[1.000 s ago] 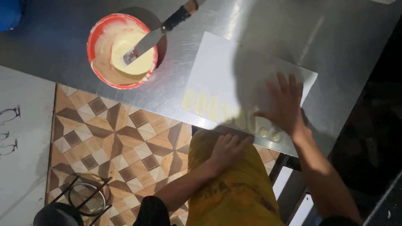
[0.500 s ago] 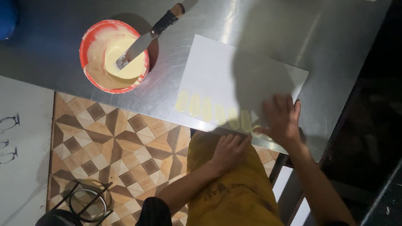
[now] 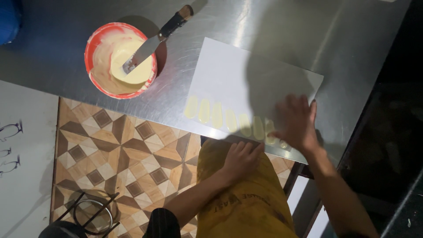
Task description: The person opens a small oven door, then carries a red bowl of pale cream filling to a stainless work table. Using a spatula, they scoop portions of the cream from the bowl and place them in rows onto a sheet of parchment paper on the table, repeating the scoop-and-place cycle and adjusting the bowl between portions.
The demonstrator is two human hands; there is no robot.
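A white sheet (image 3: 246,83) lies on the steel table (image 3: 273,26), with a row of several pale yellow dabs (image 3: 220,115) along its near edge. My right hand (image 3: 296,123) lies flat with fingers apart on the sheet's near right corner, over the last dabs. My left hand (image 3: 240,158) rests below the table edge on the yellow apron (image 3: 246,198), fingers loosely curled, holding nothing. A red bowl (image 3: 120,60) of cream-coloured paste stands at the left, a dark-handled palette knife (image 3: 154,39) leaning in it.
Patterned brown floor tiles (image 3: 119,150) show below the table. A black wire stand (image 3: 90,211) sits on the floor at lower left. A white panel (image 3: 22,167) lies at the left, a blue object (image 3: 9,17) at the top left corner.
My right hand has slid along the sheet's near edge toward the corner. The view has shifted slightly. My left hand has stayed on the apron.
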